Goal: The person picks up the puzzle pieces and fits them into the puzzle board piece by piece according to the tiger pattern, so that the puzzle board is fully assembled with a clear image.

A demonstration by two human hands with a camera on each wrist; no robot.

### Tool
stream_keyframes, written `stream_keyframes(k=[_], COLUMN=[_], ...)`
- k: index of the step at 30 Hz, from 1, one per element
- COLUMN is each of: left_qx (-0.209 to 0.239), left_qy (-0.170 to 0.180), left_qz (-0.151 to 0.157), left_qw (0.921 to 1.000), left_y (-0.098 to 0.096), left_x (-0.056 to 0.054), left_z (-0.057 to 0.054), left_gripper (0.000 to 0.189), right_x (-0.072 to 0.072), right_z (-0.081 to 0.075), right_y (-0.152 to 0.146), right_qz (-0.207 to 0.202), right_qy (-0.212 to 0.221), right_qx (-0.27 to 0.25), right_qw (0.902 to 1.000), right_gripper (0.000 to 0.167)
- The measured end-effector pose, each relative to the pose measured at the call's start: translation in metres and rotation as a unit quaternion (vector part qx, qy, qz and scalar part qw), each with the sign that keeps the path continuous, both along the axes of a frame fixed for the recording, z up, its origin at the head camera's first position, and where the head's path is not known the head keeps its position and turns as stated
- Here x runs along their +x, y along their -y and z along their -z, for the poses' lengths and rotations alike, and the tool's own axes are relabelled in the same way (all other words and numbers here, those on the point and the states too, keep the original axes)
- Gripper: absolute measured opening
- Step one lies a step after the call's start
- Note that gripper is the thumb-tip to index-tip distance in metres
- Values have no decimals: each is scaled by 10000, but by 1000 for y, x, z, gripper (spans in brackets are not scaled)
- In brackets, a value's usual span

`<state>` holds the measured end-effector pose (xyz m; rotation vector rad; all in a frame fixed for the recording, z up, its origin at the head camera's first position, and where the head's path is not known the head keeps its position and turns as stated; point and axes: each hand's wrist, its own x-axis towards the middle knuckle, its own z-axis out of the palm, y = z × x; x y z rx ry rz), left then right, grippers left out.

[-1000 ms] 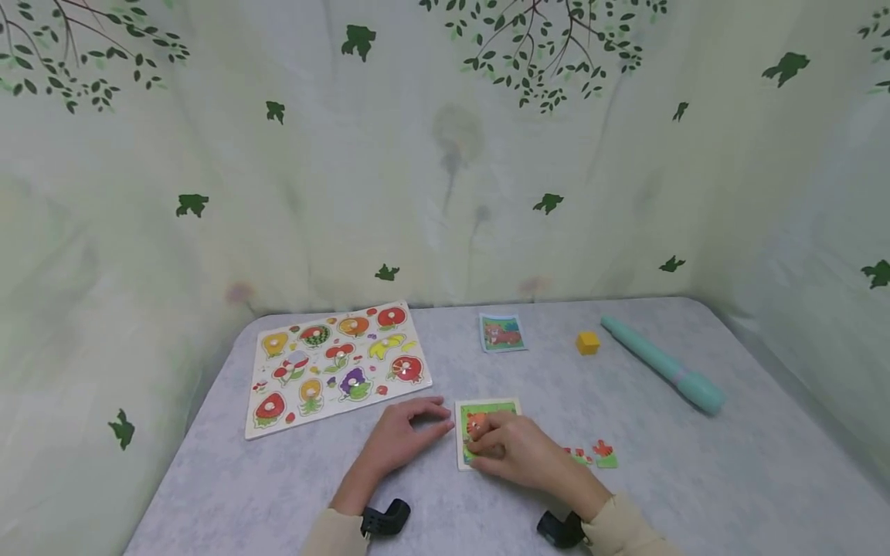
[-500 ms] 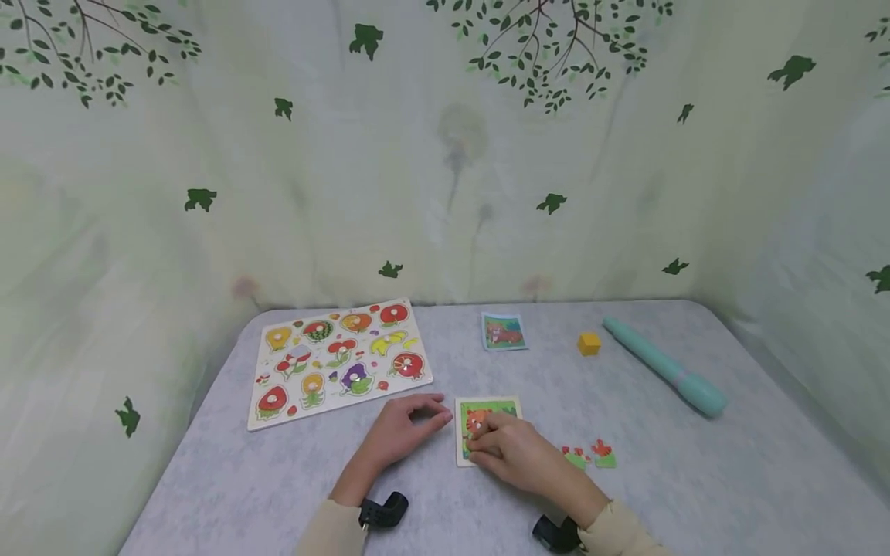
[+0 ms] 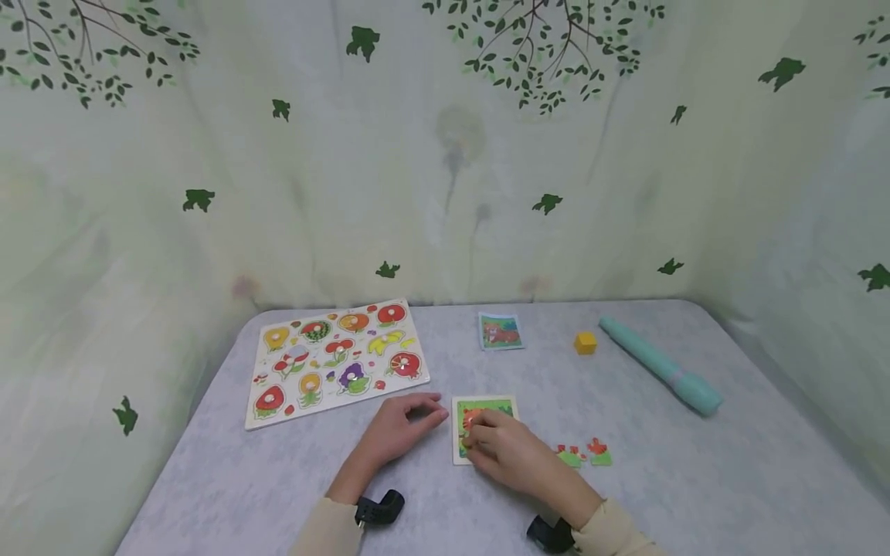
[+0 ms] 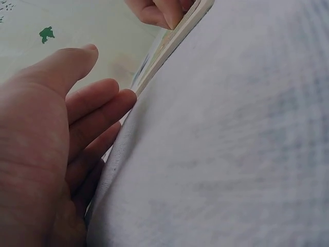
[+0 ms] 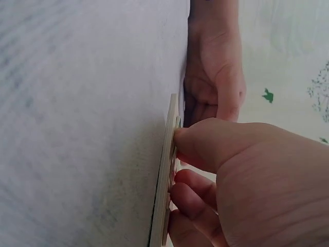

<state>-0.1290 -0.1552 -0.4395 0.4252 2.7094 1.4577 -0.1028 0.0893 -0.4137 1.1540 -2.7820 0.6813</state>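
A small jigsaw board (image 3: 490, 404) with a pale border and an orange cartoon animal on green lies flat on the table. My right hand (image 3: 511, 455) is over its right half, thumb and curled fingers down on its face. They pinch a puzzle piece there, mostly hidden by the fingers; in the right wrist view the thumb (image 5: 200, 141) meets the raised layer of the board (image 5: 163, 190). My left hand (image 3: 402, 426) rests on the table just left of the board, fingers loose and holding nothing. Loose red-and-green puzzle pieces (image 3: 600, 452) lie right of the right hand.
A fruit peg puzzle (image 3: 327, 413) lies at the left. Farther back are a small picture card (image 3: 501, 332) with a brown animal, a yellow cube (image 3: 585, 343) and a long teal tube-like object (image 3: 657, 364). Patterned cloth (image 3: 417, 193) hangs behind the table.
The view shifts slightly with the head. The right hand stays on the board with only small finger movement, and the left hand keeps its place beside it.
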Motion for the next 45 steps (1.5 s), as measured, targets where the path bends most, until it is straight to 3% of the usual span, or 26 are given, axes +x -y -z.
stream_keyframes(k=[9, 19, 28, 39, 45], left_qx=[23, 15, -83, -95, -48], left_qy=[-22, 35, 171, -63, -343], left_qz=[-45, -37, -97, -83, -91], left_qw=[10000, 10000, 9998, 9999, 9994], left_y=[2, 0, -1, -2, -4], left_x=[3, -2, -1, -2, 0], left_z=[-1, -1, -1, 4, 5], left_gripper=[19, 17, 17, 15, 7], right_x=[0, -2, 1, 0, 0], right_z=[1, 2, 1, -6, -17], right_y=[4, -1, -1, -8, -25], right_qz=[134, 166, 303, -12, 237], right_qy=[14, 167, 526, 536, 575], right_qx=[205, -18, 65, -14, -77], right_qw=[9997, 9997, 9981, 9986, 9980], right_gripper=[8, 10, 16, 19, 23])
